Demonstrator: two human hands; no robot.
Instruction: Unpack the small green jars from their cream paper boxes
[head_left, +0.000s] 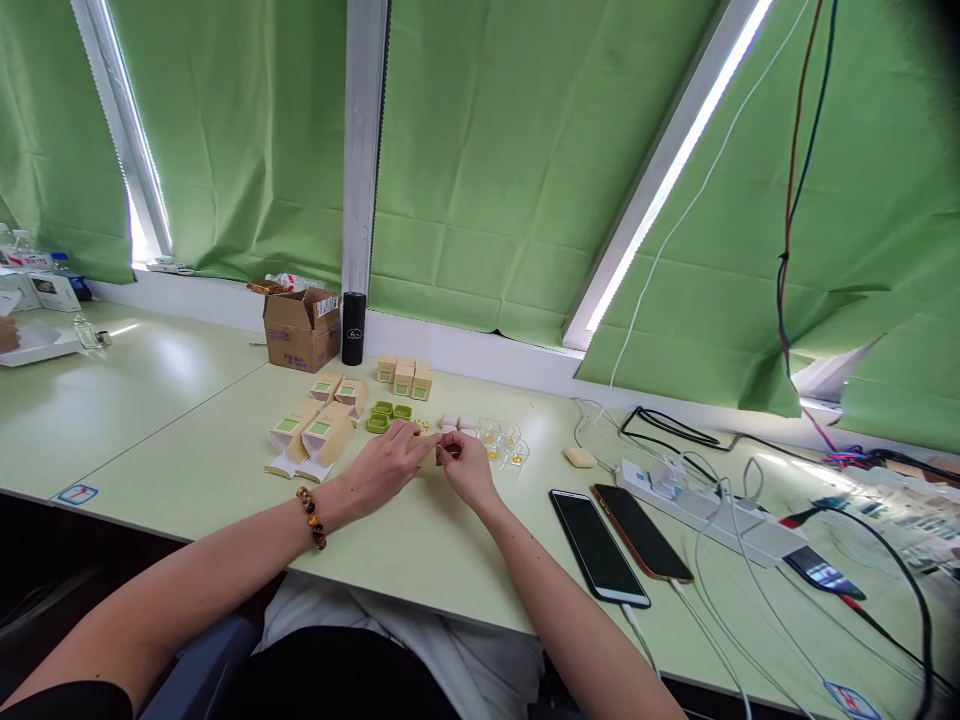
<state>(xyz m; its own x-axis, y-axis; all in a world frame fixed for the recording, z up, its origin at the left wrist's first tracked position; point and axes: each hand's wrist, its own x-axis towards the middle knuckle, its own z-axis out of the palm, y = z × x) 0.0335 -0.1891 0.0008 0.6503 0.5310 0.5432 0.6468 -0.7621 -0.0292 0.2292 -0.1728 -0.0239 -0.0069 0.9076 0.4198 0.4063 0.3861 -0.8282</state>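
Observation:
My left hand (386,462) and my right hand (466,465) meet fingertip to fingertip over the pale green table (187,440), pinching a small object between them; what it is stays hidden by the fingers. A beaded bracelet (312,516) circles my left wrist. Just beyond my hands lie small green trays (388,414), pinkish caps (457,423) and clear little containers with yellow contents (504,443). Tan boxes with green panels (313,434) lie open to the left, and three upright tan boxes (405,376) stand behind.
A cardboard carton (301,328) and a black cylinder (353,328) stand near the window sill. Two phones (621,540) lie to my right, by a white power strip (712,510) with tangled cables. Another person's hand (7,333) shows at the far left.

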